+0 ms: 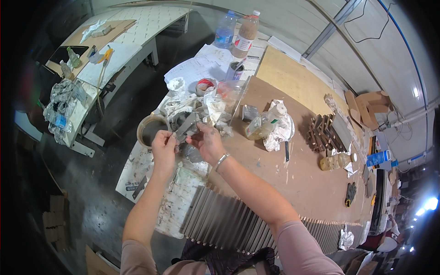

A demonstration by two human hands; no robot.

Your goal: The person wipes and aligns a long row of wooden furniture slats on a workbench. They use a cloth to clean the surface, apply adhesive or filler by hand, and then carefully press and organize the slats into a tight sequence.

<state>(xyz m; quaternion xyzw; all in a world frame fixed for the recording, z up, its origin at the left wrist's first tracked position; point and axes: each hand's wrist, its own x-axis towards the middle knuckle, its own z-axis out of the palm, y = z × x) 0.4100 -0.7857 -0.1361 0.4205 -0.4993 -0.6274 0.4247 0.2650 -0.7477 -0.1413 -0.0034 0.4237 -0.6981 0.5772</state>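
Left grip (164, 143) and right grip (207, 141) pinch a grey piece (185, 126); a bottle (257, 129) at their three o'clock holds yellowish liquid, a can (234, 73) at one a stick (241, 63).

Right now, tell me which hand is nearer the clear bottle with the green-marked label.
Right. The right hand is to the left of the bottle, with a visible gap; the left hand is farther left, beyond the right hand.

Left fingers (173, 141) and right fingers (196, 139) hold a flat grey piece (186, 124); a tape roll (140, 131) sits nearby.
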